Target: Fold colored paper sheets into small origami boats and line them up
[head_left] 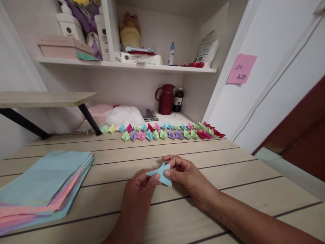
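A small light-blue paper boat (165,176), pointed at its corners, is held just above the tabletop between both hands. My left hand (142,186) pinches its left side, thumb on the near face. My right hand (184,174) grips the upper right part between thumb and fingers. Some of the folds are hidden behind the fingertips. Beyond the hands, folded paper boats (164,135) in green, purple, pink, blue and red stand in two rows along the back of the table.
A stack of coloured paper sheets (48,176) lies at the left of the plank table (106,200). A small raised shelf (45,98) on black legs stands behind it. At the back are a red jug (165,100), a dark bottle (178,100) and a plastic bag (124,116).
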Available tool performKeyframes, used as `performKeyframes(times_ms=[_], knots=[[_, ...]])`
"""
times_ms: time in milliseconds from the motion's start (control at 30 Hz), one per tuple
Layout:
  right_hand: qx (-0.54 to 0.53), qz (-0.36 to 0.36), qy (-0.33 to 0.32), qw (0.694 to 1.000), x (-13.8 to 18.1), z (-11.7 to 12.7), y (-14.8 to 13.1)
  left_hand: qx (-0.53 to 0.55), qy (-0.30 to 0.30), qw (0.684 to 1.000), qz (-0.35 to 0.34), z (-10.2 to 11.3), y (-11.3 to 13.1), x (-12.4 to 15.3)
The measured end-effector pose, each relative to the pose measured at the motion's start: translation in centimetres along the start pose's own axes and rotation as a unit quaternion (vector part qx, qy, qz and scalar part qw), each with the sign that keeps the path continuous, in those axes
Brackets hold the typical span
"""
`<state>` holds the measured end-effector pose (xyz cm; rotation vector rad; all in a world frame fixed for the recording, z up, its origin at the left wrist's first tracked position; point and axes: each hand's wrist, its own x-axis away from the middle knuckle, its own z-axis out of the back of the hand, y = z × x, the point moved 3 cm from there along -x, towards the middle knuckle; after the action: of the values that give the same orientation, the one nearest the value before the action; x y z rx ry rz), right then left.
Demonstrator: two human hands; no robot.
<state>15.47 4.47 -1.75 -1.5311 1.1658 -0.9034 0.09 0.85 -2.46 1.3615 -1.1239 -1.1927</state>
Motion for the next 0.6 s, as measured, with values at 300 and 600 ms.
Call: performKeyframes(times_ms=[300, 600], knots=[[0.031, 0.023, -0.046, 0.998, -0.1, 0.0, -0.5, -0.074, 0.004, 0.996, -0.053, 0.6, -0.2, -0.2], [-0.084, -0.069, -0.010, 0.994, -0.2, 0.4, 0.2, -0.068, 0.141, 0.987, -0.039, 0.5, 1.7, 0.9]])
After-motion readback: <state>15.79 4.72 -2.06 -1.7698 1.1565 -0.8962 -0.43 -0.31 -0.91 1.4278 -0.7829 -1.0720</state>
